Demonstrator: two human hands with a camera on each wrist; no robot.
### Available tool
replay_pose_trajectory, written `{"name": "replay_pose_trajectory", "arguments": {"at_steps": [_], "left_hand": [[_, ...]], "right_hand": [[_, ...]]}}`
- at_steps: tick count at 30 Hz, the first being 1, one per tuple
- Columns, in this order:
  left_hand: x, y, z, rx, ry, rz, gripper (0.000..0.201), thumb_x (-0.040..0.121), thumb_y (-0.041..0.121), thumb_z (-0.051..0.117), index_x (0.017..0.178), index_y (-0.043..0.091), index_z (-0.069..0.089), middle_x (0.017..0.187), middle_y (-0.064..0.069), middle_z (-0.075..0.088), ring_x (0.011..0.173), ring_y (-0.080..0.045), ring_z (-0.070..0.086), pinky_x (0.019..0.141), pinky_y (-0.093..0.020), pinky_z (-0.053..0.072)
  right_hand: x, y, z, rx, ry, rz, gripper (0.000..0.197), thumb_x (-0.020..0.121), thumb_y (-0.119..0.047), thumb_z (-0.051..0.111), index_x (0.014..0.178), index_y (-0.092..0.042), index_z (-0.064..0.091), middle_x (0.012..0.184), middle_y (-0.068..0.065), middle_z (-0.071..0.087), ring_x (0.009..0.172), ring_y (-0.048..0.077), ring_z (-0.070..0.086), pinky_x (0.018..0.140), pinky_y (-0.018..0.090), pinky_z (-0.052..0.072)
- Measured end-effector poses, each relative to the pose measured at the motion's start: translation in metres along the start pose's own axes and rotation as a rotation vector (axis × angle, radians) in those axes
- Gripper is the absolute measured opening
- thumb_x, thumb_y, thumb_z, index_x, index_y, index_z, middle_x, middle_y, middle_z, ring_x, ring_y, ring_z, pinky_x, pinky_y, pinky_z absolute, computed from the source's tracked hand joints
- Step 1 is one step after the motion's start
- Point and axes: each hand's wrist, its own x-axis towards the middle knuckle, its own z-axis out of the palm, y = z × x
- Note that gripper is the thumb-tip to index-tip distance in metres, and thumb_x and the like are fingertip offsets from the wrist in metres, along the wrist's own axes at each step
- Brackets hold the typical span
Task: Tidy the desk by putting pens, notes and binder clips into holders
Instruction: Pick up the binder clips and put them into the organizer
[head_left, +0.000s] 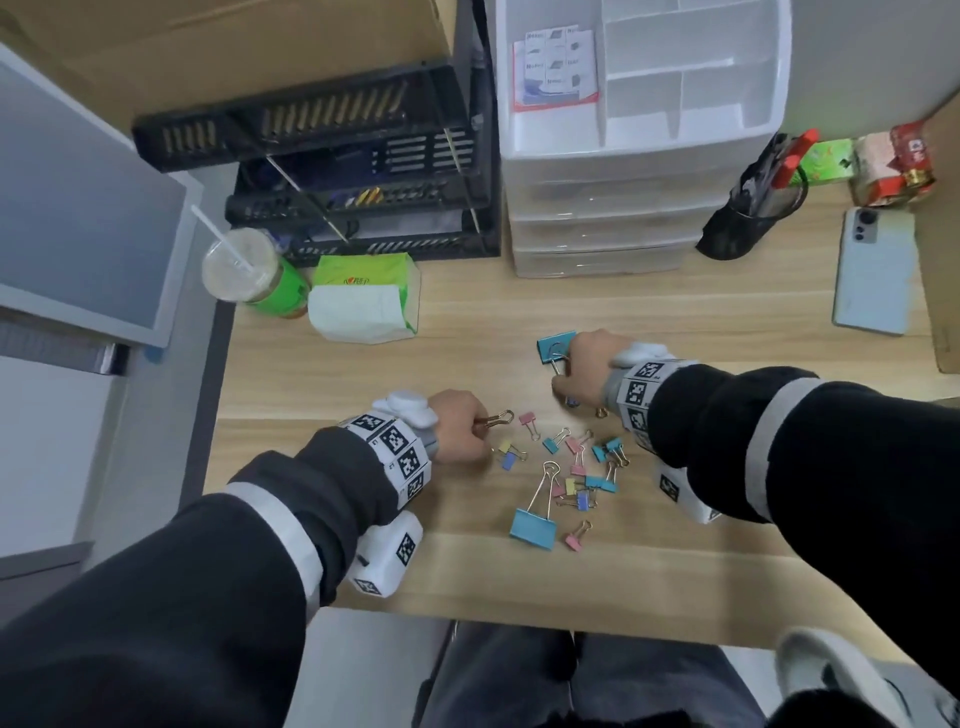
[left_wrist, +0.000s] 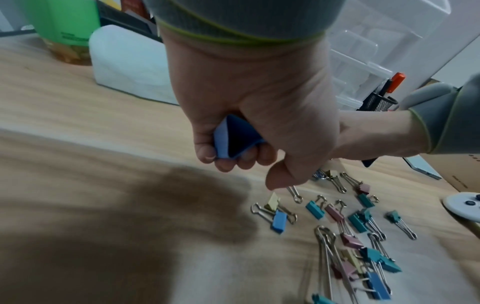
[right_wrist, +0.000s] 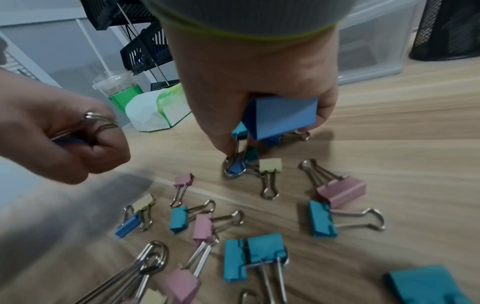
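Several small coloured binder clips (head_left: 576, 467) lie scattered on the wooden desk (head_left: 675, 322), with a large blue clip (head_left: 532, 527) at the pile's near edge. My left hand (head_left: 478, 428) is a fist to the left of the pile and grips a blue binder clip (left_wrist: 233, 139); its gold wire handles (head_left: 500, 418) stick out. My right hand (head_left: 563, 382), at the far side of the pile, grips a large blue clip (right_wrist: 283, 117). A teal clip (head_left: 556, 345) shows past its knuckles. A white drawer organiser (head_left: 644, 78) and a black mesh pen cup (head_left: 748, 208) stand behind.
A black tray rack (head_left: 363, 171) stands at the back left. In front of it are a tissue pack (head_left: 363, 301) and a lidded drink cup (head_left: 244, 270). A phone (head_left: 875, 270) lies at the right, beside a cardboard box (head_left: 943, 249) and snack packets (head_left: 893, 166).
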Motion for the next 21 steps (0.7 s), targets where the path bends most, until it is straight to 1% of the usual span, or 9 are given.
{"name": "replay_pose_trajectory", "arguments": {"at_steps": [3, 7, 9, 12, 13, 15, 18, 19, 21], "left_hand": [[-0.004, -0.001, 0.009, -0.032, 0.008, -0.02, 0.013, 0.078, 0.022, 0.068, 0.067, 0.021, 0.062, 0.063, 0.005, 0.058, 0.059, -0.016, 0.054, 0.05, -0.019, 0.038], [-0.007, 0.009, 0.026, -0.058, 0.019, -0.069, 0.012, 0.073, 0.018, 0.068, 0.064, 0.022, 0.062, 0.062, 0.009, 0.058, 0.06, -0.014, 0.056, 0.049, -0.017, 0.041], [-0.009, 0.017, 0.034, -0.068, -0.004, -0.071, 0.011, 0.069, 0.026, 0.072, 0.065, 0.019, 0.065, 0.061, 0.007, 0.058, 0.056, -0.014, 0.055, 0.051, -0.02, 0.043], [-0.002, 0.027, 0.044, 0.033, -0.061, -0.034, 0.028, 0.07, 0.041, 0.075, 0.071, 0.015, 0.067, 0.066, 0.002, 0.06, 0.057, -0.017, 0.054, 0.055, -0.027, 0.046], [0.0, 0.029, 0.046, 0.075, -0.072, -0.025, 0.029, 0.072, 0.043, 0.075, 0.073, 0.015, 0.065, 0.068, 0.001, 0.06, 0.059, -0.017, 0.054, 0.055, -0.027, 0.045], [0.007, 0.032, 0.051, 0.124, -0.079, -0.028, 0.032, 0.074, 0.045, 0.075, 0.074, 0.017, 0.062, 0.07, 0.001, 0.058, 0.061, -0.017, 0.053, 0.053, -0.026, 0.042], [0.01, 0.036, 0.057, 0.161, -0.067, -0.053, 0.04, 0.077, 0.051, 0.075, 0.071, 0.018, 0.052, 0.064, 0.003, 0.049, 0.061, -0.015, 0.049, 0.048, -0.023, 0.033], [0.01, 0.038, 0.057, 0.167, -0.059, -0.057, 0.041, 0.077, 0.052, 0.074, 0.072, 0.018, 0.051, 0.064, 0.003, 0.048, 0.062, -0.015, 0.049, 0.047, -0.023, 0.032], [0.012, 0.045, 0.058, 0.165, -0.041, -0.065, 0.038, 0.077, 0.05, 0.075, 0.075, 0.018, 0.056, 0.066, 0.003, 0.051, 0.062, -0.015, 0.051, 0.047, -0.023, 0.032]], "right_hand": [[0.001, -0.005, 0.001, 0.007, 0.014, 0.038, 0.029, 0.075, -0.044, 0.064, 0.087, -0.018, 0.059, 0.071, -0.001, 0.063, 0.06, 0.014, 0.062, 0.063, 0.029, 0.059], [0.002, -0.008, 0.003, 0.016, 0.038, 0.068, 0.032, 0.076, -0.045, 0.063, 0.091, -0.018, 0.057, 0.074, -0.001, 0.063, 0.064, 0.015, 0.063, 0.067, 0.034, 0.061], [0.001, -0.008, 0.004, 0.01, 0.043, 0.083, 0.03, 0.078, -0.045, 0.062, 0.091, -0.018, 0.057, 0.074, -0.001, 0.063, 0.064, 0.015, 0.063, 0.066, 0.032, 0.06], [0.0, -0.006, 0.004, 0.004, 0.059, 0.097, 0.023, 0.084, -0.039, 0.062, 0.085, -0.016, 0.057, 0.072, -0.001, 0.063, 0.06, 0.013, 0.061, 0.059, 0.026, 0.055], [0.0, -0.007, 0.002, 0.0, 0.057, 0.097, 0.021, 0.085, -0.037, 0.061, 0.084, -0.016, 0.056, 0.072, -0.001, 0.063, 0.06, 0.013, 0.06, 0.058, 0.025, 0.053], [-0.002, -0.006, 0.0, -0.019, 0.045, 0.088, 0.018, 0.085, -0.033, 0.061, 0.086, -0.016, 0.058, 0.073, 0.0, 0.063, 0.062, 0.014, 0.061, 0.061, 0.027, 0.055], [-0.004, -0.002, 0.001, -0.029, 0.028, 0.081, 0.017, 0.084, -0.032, 0.062, 0.086, -0.015, 0.058, 0.074, 0.0, 0.063, 0.064, 0.016, 0.064, 0.066, 0.031, 0.06], [-0.005, 0.0, 0.001, -0.029, 0.017, 0.086, 0.018, 0.083, -0.032, 0.062, 0.085, -0.015, 0.058, 0.074, 0.0, 0.064, 0.064, 0.016, 0.064, 0.066, 0.032, 0.06], [-0.006, 0.003, 0.001, -0.022, 0.015, 0.096, 0.018, 0.083, -0.032, 0.063, 0.088, -0.015, 0.06, 0.074, 0.0, 0.064, 0.065, 0.017, 0.065, 0.067, 0.032, 0.06]]}}
